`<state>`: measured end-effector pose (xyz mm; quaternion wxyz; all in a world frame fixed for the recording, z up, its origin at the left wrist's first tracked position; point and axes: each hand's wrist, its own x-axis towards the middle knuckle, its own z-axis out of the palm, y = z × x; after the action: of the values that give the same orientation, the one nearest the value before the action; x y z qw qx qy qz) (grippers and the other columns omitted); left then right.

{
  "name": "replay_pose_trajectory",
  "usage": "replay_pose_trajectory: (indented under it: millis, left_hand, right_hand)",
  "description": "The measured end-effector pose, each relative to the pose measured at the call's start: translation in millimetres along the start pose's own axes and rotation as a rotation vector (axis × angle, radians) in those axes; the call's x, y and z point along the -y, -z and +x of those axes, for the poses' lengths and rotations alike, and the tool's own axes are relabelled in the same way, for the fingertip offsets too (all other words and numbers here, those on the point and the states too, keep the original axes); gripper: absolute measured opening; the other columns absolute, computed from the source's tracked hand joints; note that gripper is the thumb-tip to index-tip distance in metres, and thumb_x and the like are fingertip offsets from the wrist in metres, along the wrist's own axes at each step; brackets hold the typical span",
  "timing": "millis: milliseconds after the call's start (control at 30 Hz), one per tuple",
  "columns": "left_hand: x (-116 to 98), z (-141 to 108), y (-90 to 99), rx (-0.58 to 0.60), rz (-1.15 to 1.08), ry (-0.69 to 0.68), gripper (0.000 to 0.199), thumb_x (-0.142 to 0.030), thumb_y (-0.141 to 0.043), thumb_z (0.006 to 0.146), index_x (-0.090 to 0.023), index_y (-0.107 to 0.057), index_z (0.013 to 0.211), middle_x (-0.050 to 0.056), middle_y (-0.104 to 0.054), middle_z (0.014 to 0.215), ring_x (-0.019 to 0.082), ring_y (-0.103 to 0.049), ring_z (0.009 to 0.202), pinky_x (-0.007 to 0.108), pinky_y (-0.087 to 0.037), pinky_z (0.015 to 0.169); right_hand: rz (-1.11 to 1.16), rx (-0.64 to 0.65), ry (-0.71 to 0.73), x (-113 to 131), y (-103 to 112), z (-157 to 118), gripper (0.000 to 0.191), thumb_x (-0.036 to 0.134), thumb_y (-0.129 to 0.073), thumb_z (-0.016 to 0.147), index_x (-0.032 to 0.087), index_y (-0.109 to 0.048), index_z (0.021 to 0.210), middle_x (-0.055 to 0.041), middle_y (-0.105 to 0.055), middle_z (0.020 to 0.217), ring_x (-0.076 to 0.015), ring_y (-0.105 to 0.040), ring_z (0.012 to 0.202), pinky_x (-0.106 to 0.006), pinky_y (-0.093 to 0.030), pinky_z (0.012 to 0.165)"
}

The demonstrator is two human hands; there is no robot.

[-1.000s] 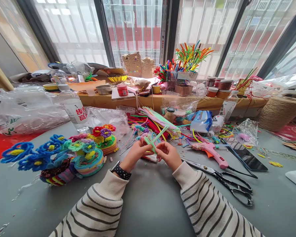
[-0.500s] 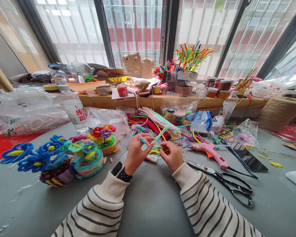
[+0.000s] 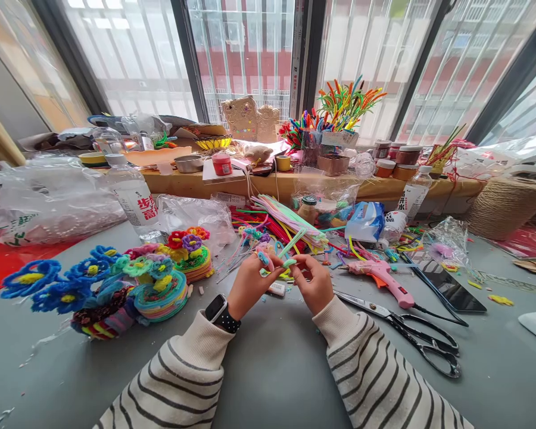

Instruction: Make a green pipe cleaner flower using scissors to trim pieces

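Both hands meet over the middle of the table, pinching a light green pipe cleaner (image 3: 289, 262) between them. My left hand (image 3: 252, 285) is closed on it, and a small pink and blue twisted pipe cleaner piece (image 3: 264, 258) shows at its fingers. My right hand (image 3: 311, 283) grips the curled green end between thumb and fingertips. The free end of the green strand slants up and right, in front of the pipe cleaner bundle (image 3: 290, 221). Just below the hands lies a small white block with print (image 3: 276, 289), partly covered.
Pipe cleaner flowers (image 3: 89, 268) in decorated pots stand on the left. To the right lie a pink glue gun (image 3: 382, 275), large black-handled scissors (image 3: 411, 333) and a dark phone (image 3: 451, 286). Behind are water bottles (image 3: 134, 193), a twine spool (image 3: 507, 199) and a cluttered ledge (image 3: 281, 185).
My hands have drawn closer together. The green strand between them has bent into a tighter curl, and the left fingers have closed down toward the right fingertips.
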<state>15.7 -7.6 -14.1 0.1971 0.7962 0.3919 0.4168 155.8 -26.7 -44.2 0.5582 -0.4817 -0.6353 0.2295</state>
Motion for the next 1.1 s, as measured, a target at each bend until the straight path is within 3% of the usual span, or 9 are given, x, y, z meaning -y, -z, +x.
replay_pose_trajectory:
  millis: [200, 367, 567, 733, 1000, 1100]
  left_hand:
    - [-4.5, -0.5, -3.9, -0.001, -0.096, 0.078, 0.009, -0.026, -0.052, 0.067, -0.018, -0.048, 0.065, 0.0, -0.055, 0.068, 0.012, -0.049, 0.063, 0.023, -0.039, 0.063]
    - [-8.2, 0.7, -4.0, 0.199, -0.423, 0.248, 0.014, -0.029, -0.053, 0.066, -0.015, -0.05, 0.068, 0.0, -0.053, 0.069, 0.011, -0.051, 0.064, 0.022, -0.043, 0.061]
    - [-7.0, 1.0, -1.2, 0.276, -0.603, 0.444, 0.022, -0.033, -0.057, 0.063, -0.014, -0.052, 0.073, 0.001, -0.057, 0.068, 0.015, -0.057, 0.068, 0.024, -0.045, 0.057]
    - [-5.0, 0.7, -1.1, 0.291, -0.582, 0.457, 0.022, -0.031, -0.058, 0.063, -0.013, -0.054, 0.076, 0.003, -0.059, 0.068, 0.015, -0.057, 0.066, 0.022, -0.046, 0.051]
    - [-3.2, -0.6, -0.1, 0.31, -0.508, 0.466, 0.019, -0.03, -0.057, 0.063, -0.013, -0.061, 0.069, 0.003, -0.06, 0.064, 0.014, -0.057, 0.061, 0.022, -0.045, 0.049]
    - [-1.8, 0.4, 0.7, 0.232, -0.48, 0.446, 0.021, -0.032, -0.057, 0.063, -0.013, -0.062, 0.073, 0.003, -0.062, 0.065, 0.016, -0.058, 0.064, 0.024, -0.046, 0.053]
  right_hand:
    - [-0.017, -0.046, 0.034, 2.7, -1.1, -1.3, 0.014, 0.025, -0.046, 0.075, 0.018, -0.053, 0.085, -0.0044, -0.06, 0.076, -0.0131, -0.057, 0.059, -0.024, -0.047, 0.052]
    - [0.002, -0.047, 0.054, 5.1, 0.1, -1.7, 0.016, 0.024, -0.046, 0.075, 0.019, -0.056, 0.087, -0.0024, -0.061, 0.072, -0.0095, -0.053, 0.048, -0.022, -0.045, 0.048]
    - [0.064, -0.044, 0.041, 2.8, -1.2, -1.2, 0.017, 0.027, -0.049, 0.074, 0.019, -0.06, 0.083, 0.0001, -0.06, 0.064, -0.0059, -0.044, 0.036, -0.019, -0.039, 0.037]
    - [0.115, -0.02, 0.018, 0.3, -1.7, -1.8, 0.022, 0.027, -0.049, 0.074, 0.021, -0.06, 0.093, 0.0, -0.06, 0.068, -0.0053, -0.045, 0.036, -0.018, -0.039, 0.034]
    - [0.023, -0.012, 0.045, -0.2, -0.5, -0.8, 0.022, 0.027, -0.048, 0.075, 0.022, -0.064, 0.089, -0.0001, -0.062, 0.072, -0.004, -0.037, 0.035, -0.019, -0.033, 0.035]
    - [-0.011, -0.001, 0.004, 0.6, 0.0, 1.6, 0.024, 0.029, -0.047, 0.075, 0.02, -0.063, 0.091, -0.0007, -0.062, 0.07, -0.0055, -0.038, 0.037, -0.02, -0.035, 0.039]
